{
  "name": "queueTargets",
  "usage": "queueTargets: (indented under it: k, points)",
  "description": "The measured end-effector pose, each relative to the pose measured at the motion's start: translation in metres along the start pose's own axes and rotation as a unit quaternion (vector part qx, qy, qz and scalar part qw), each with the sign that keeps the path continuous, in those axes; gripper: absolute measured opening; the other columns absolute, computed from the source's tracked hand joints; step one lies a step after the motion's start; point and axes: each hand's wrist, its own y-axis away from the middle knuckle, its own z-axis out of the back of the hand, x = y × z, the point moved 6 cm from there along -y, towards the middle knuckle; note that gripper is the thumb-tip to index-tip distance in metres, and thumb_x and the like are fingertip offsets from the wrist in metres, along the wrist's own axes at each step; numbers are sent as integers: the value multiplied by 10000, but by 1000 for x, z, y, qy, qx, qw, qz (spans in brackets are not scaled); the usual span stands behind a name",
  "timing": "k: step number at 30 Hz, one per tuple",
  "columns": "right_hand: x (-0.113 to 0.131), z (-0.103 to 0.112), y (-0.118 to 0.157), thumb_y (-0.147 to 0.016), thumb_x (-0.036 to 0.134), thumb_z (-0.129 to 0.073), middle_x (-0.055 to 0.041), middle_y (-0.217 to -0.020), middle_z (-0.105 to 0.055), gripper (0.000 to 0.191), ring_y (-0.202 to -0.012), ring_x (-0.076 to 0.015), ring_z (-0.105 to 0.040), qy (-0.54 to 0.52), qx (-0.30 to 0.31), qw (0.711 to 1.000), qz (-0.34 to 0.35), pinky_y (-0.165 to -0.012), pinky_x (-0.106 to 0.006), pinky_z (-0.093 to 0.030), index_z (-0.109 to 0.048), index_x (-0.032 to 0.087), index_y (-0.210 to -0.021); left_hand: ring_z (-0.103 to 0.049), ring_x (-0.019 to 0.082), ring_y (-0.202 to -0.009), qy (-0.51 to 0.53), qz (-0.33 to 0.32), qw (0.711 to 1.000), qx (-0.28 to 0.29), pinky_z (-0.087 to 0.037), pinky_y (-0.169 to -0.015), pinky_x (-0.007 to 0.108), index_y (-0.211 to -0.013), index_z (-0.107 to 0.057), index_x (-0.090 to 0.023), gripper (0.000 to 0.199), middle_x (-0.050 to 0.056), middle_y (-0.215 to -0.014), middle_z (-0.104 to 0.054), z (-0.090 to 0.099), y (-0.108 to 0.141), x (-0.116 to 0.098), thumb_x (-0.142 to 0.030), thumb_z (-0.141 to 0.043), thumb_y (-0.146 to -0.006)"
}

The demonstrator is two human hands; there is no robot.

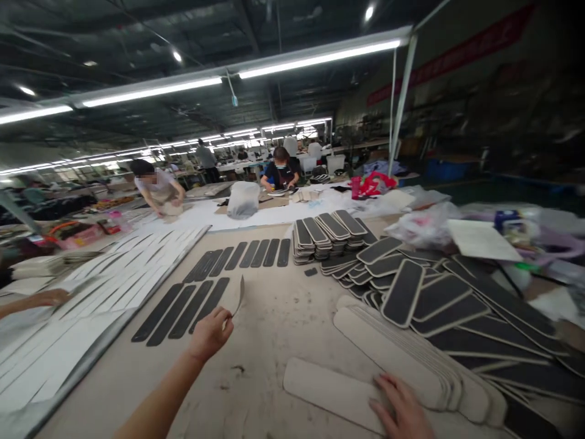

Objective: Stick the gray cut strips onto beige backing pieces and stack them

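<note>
My left hand [212,332] is closed on a thin beige strip [235,296] that stands up from the table, beside a row of dark rounded strips [183,311]. My right hand [400,405] rests with fingers apart on the right end of a single beige rounded panel [329,390]. Just beyond that panel is a fanned stack of beige panels [393,353]. A second row of dark strips [256,253] lies farther back on the table.
Piles of black panels with pale edges [404,292] cover the right side. White slit sheets [105,292] lie at the left, where another person's hand [46,299] reaches in. Two people work across the table. Plastic bags [425,225] sit at the back right.
</note>
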Motion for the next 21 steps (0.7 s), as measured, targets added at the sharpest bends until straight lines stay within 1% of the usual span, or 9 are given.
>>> queueTargets:
  k: [3,6,8,11,14,16,18,20,21]
  points:
    - [14,9,-5,-755,455,-555,-102,-1100,-576,407,-1044,-257,-524,-40,16,997,-69,-916,-426,-441,-594,212,-1079,-504,118,-633,169,-29,982,-76,-397,-618,227,-757,-536,-185,121,10,-743,-534,46,17,-47,-253,-445,-797]
    - [34,18,-15,-783,447,-514,-107,-1160,-551,442,-1095,-254,-490,-160,26,976,-146,-954,-434,-403,-552,205,-1151,-480,120,-602,342,-21,939,-9,-383,-556,216,-735,-523,-190,109,-4,-673,-511,68,38,-87,-279,-481,-782]
    - [42,18,-19,-801,478,-470,-107,-1203,-528,502,-1049,-236,-527,-282,53,933,-218,-897,-410,-449,-486,212,-1226,-452,110,-562,457,-3,887,74,-363,-517,208,-722,-520,-184,142,-13,-629,-473,66,54,-109,-305,-491,-790]
    - [52,12,-19,-794,555,-438,-107,-1252,-495,579,-966,-210,-574,-448,111,830,-313,-800,-376,-495,-431,230,-1273,-417,85,-514,593,7,785,182,-331,-479,200,-670,-520,-162,200,-13,-626,-447,52,77,-139,-325,-521,-787]
    - [62,14,-12,-761,604,-462,-105,-1214,-528,566,-966,-210,-569,-519,166,765,-343,-773,-350,-492,-542,215,-1163,-412,80,-505,666,23,707,237,-317,-468,201,-621,-514,-150,225,-12,-615,-440,39,97,-161,-320,-575,-755]
    - [71,18,-3,-761,601,-464,-96,-1097,-600,526,-941,-209,-576,-526,211,755,-330,-744,-325,-489,-606,199,-1069,-397,77,-492,702,41,666,248,-300,-456,201,-606,-511,-147,234,-14,-601,-434,33,109,-169,-323,-601,-730]
    - [77,21,9,-779,580,-446,-80,-1008,-636,500,-912,-208,-584,-507,252,762,-313,-701,-306,-491,-622,195,-1044,-375,70,-477,735,51,628,250,-277,-441,200,-606,-515,-143,240,-13,-600,-433,31,122,-173,-334,-621,-707]
    - [74,26,22,-784,552,-445,-75,-992,-642,489,-867,-211,-595,-452,258,796,-308,-666,-311,-501,-607,195,-1076,-373,69,-480,763,57,593,250,-273,-443,201,-613,-518,-141,237,-12,-604,-429,29,133,-172,-334,-626,-699]
    - [69,30,28,-785,531,-451,-78,-1001,-638,479,-858,-214,-596,-408,238,829,-300,-682,-327,-506,-598,192,-1091,-380,71,-488,776,62,577,246,-278,-447,202,-619,-519,-141,232,-10,-612,-428,29,137,-169,-331,-621,-702]
